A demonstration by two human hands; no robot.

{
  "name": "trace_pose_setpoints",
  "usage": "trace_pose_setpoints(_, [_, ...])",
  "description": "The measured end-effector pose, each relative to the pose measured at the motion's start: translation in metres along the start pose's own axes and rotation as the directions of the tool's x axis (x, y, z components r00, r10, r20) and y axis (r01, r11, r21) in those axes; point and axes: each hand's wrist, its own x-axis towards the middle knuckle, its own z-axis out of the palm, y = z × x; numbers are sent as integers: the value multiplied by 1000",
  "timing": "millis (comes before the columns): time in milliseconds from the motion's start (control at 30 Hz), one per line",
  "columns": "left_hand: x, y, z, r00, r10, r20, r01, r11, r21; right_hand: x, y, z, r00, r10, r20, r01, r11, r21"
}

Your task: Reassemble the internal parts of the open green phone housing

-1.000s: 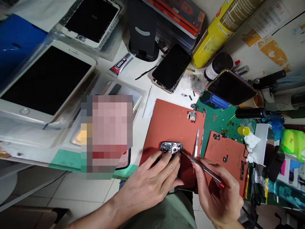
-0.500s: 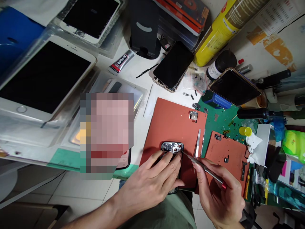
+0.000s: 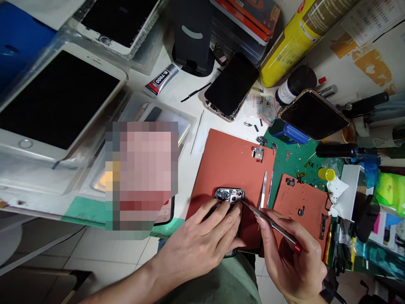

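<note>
An opened phone body [image 3: 229, 194] lies on a reddish-brown mat [image 3: 224, 164] near its front edge. Draped over the phone, my left hand [image 3: 210, 234] covers most of it, its fingers wrapped across the body and gripping it. Camera openings show at the uncovered top end. My right hand [image 3: 289, 253] is closed around a thin grey tool [image 3: 272, 224] with a red end; the tool's tip touches or nearly touches the phone's upper right edge. Metal tweezers [image 3: 263, 188] lie on the mat just beyond my right hand. A small metal part [image 3: 257, 153] sits at the mat's far right corner.
A second mat [image 3: 311, 200] with small black parts lies right, over a green mat [image 3: 280, 162]. Behind are a black-screened phone [image 3: 232, 86], a glue tube [image 3: 162, 79], a phone stand [image 3: 193, 38] and a yellow can [image 3: 289, 46]. Tablets [image 3: 60, 97] are at left.
The camera view has shifted very slightly. Both hands, the phone and the tool keep nearly the same positions relative to one another.
</note>
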Motion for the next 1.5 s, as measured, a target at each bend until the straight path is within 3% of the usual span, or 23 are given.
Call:
trace_pose_setpoints(333, [1, 0, 0, 1000, 2, 11, -2, 1000, 15, 4, 1, -2, 998, -52, 35, 55, 996, -74])
trace_pose_setpoints(467, [1, -1, 0, 1000, 14, 19, -14, 1000, 14, 18, -6, -5, 988, -69, 139, 89, 986, -142])
trace_pose_setpoints(533, [1, -2, 0, 1000, 23, 18, -23, 1000, -9, 25, -7, -7, 976, -117, 184, 153, 969, -193])
trace_pose_setpoints(633, [-1, -2, 1, 1000, 24, 4, -24, 999, -28, 33, -4, -9, 927, -316, 199, 361, 896, -258])
trace_pose_setpoints(733, [-2, -2, 2, 1000, 19, 4, -19, 1000, -15, 40, 0, -10, 873, -422, 243, 471, 858, -202])
trace_pose_setpoints(833, [-3, -1, 3, 1000, 19, 7, -18, 1000, -20, 45, 1, -8, 877, -400, 268, 441, 891, -112])
trace_pose_setpoints(967, [-3, -2, 3, 1000, 24, 16, -24, 999, -24, 47, 0, -5, 848, -489, 204, 516, 850, -105])
trace_pose_setpoints(1100, [-4, -2, 4, 1000, 20, 6, -20, 999, -26, 45, -1, -5, 868, -448, 213, 471, 880, -67])
trace_pose_setpoints(1300, [-4, -1, 4, 1000, 11, 9, -11, 1000, -28, 44, -1, -16, 848, -362, 387, 377, 925, 40])
trace_pose_setpoints(1400, [-4, -1, 4, 1000, 20, 19, -20, 1000, -19, 45, 0, -20, 861, -326, 390, 361, 932, -18])
trace_pose_setpoints(1500, [-3, -2, 4, 1000, 19, 20, -18, 1000, -26, 48, 2, -23, 827, -285, 485, 297, 953, 53])
